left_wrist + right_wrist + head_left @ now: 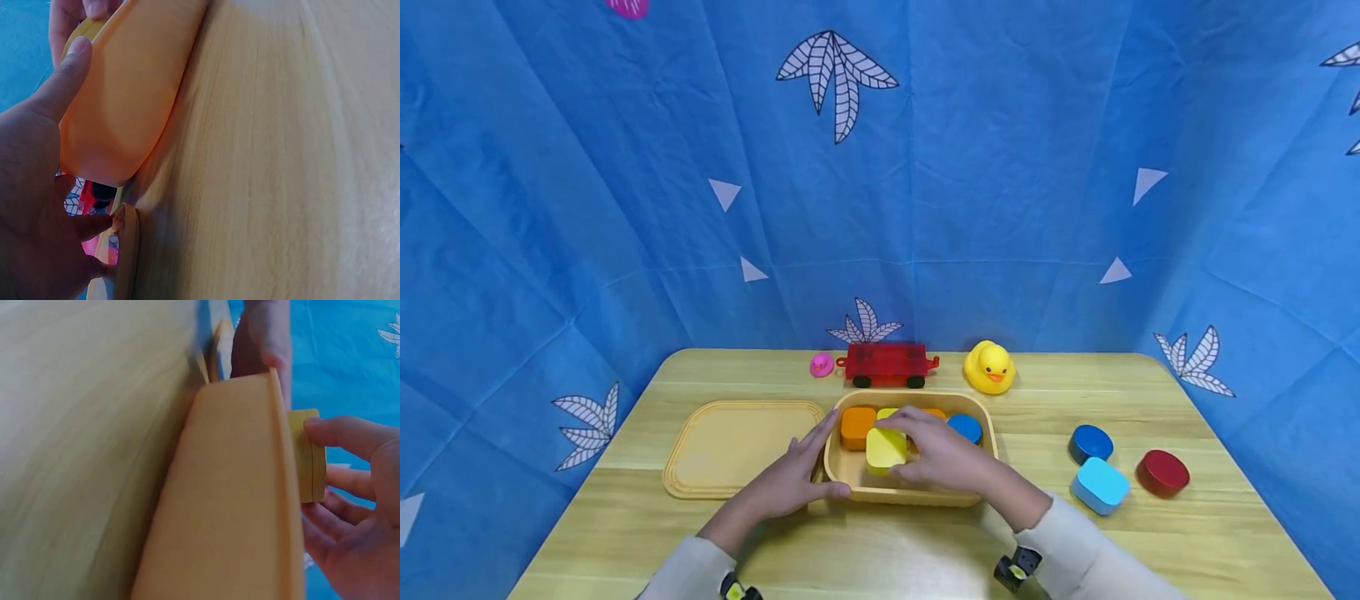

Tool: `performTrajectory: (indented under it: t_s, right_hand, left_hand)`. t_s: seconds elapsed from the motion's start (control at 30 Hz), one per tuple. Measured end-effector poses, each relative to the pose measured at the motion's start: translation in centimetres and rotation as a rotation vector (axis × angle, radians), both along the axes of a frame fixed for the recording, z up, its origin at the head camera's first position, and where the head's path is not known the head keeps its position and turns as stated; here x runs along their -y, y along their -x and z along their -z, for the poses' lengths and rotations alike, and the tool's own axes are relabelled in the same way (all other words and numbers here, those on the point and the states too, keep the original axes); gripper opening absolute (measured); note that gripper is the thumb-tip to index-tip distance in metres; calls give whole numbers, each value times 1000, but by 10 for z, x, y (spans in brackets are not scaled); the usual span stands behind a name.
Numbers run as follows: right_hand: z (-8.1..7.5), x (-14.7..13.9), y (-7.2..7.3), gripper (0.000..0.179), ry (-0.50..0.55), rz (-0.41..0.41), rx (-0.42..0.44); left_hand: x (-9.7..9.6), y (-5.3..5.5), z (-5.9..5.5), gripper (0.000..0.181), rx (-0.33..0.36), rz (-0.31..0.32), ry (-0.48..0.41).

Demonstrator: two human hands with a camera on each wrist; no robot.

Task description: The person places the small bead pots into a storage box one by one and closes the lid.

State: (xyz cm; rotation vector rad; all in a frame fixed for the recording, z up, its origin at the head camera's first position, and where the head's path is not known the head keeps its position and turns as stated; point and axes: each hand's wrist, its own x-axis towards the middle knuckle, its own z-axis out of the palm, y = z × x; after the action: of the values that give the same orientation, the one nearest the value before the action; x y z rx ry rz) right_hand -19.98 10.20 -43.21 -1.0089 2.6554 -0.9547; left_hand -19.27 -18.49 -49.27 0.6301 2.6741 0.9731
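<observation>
My right hand (942, 448) pinches a yellow rounded-square box (886, 450) between thumb and fingers. A seam runs round this yellow box (307, 456) in the right wrist view, where it shows above the rim of a tan bin (910, 497). At the bin's left end my left hand (790, 477) is spread, thumb at the front rim and straight fingers along the side. Inside the bin sit an orange box (857, 428), a round blue piece (965, 428) and more yellow and orange pieces, partly hidden by my right hand.
A flat tan lid (745, 450) lies left of the bin. Behind stand a small pink duck (822, 364), a red toy wagon (887, 363) and a yellow duck (989, 367). On the right are a dark blue round piece (1091, 444), a light blue box (1101, 485) and a red round piece (1162, 473).
</observation>
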Motion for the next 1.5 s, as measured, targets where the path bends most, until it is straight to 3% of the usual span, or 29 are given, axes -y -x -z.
performTrajectory:
  t_s: [0.33,0.63,1.03,1.5]
  right_hand:
    - [16,26,7,58,-63,-3,-16]
    - [31,39,6,52,-123,-38,-167]
    - [30,49,1,52,-186,12,-217]
    - [34,46,1,54,-86,33,-175]
  left_hand:
    - [1,-2,0,114,8,2,-2]
    - [1,-2,0,113,19,0,-1]
    - [-1,-2,-3,112,21,-1,-12]
    - [0,-2,0,111,-14,-1,-2]
